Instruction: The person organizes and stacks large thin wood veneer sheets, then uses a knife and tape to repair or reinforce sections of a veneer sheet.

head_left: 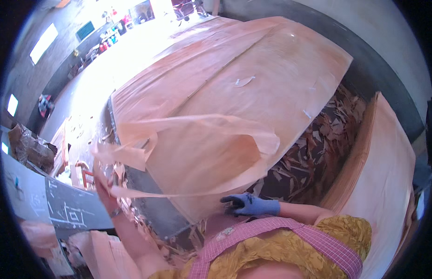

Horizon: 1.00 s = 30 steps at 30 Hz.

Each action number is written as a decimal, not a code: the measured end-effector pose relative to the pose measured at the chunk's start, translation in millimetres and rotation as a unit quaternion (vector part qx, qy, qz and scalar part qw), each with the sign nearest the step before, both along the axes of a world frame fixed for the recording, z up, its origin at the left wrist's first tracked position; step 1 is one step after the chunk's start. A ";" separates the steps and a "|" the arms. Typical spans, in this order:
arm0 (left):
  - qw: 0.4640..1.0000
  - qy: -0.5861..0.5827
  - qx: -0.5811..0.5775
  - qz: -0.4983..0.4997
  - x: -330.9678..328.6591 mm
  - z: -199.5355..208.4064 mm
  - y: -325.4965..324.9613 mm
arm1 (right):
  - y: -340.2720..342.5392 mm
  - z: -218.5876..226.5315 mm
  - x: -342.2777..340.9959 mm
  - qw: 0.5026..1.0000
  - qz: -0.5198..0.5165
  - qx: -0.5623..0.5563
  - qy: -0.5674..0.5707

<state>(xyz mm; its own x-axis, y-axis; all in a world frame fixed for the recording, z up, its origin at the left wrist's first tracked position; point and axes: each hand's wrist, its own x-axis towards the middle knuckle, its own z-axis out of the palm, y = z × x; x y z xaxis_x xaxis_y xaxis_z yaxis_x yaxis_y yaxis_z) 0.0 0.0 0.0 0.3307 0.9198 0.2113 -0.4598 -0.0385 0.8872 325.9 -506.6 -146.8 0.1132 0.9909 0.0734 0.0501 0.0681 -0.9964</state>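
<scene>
Holding what, exactly, with that bare left hand?

– Looks like a long, thin, pale-peach wood-veneer strip, one end caught in the fingers. Blur hides how tight. It loops out over the near part of the broad pinkish veneer sheet, probably bowing because it's floppy and only held at the left.

– And the right hand in the dark-fingered blue glove?

– Right by the sheet's near edge. Can't tell if it's gripping anything; maybe steadying it, my guess.

– Anything in the way?

– Brown veneer scraps fill the gap before the layered pale veneer stack on the right. Grey chalk-marked board near left crowds that arm, I'd say.
</scene>
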 end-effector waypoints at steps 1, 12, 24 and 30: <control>0.998 0.005 0.055 0.030 2.4 9.4 -15.2 | -6.3 -9.8 9.2 0.997 -0.039 -0.031 0.061; 0.814 0.313 -0.021 0.489 -496.9 -19.2 73.8 | 60.0 -38.1 -161.0 0.911 -0.303 -0.270 0.074; 0.858 0.386 0.008 0.340 -447.6 -91.6 158.3 | 294.7 -96.7 -187.1 0.901 -0.301 -0.149 -0.273; 0.887 0.458 0.038 0.054 -262.9 -177.5 220.4 | 437.8 -75.9 -145.5 0.820 -0.381 -0.327 -0.277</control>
<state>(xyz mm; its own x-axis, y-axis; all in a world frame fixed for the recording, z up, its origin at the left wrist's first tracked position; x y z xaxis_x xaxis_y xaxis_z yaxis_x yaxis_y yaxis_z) -262.9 220.4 -177.5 0.3059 0.9513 -0.0373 0.4615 -0.1139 0.8798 180.3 -68.8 -222.7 0.8455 0.4970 -0.1952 0.2877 -0.7320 -0.6176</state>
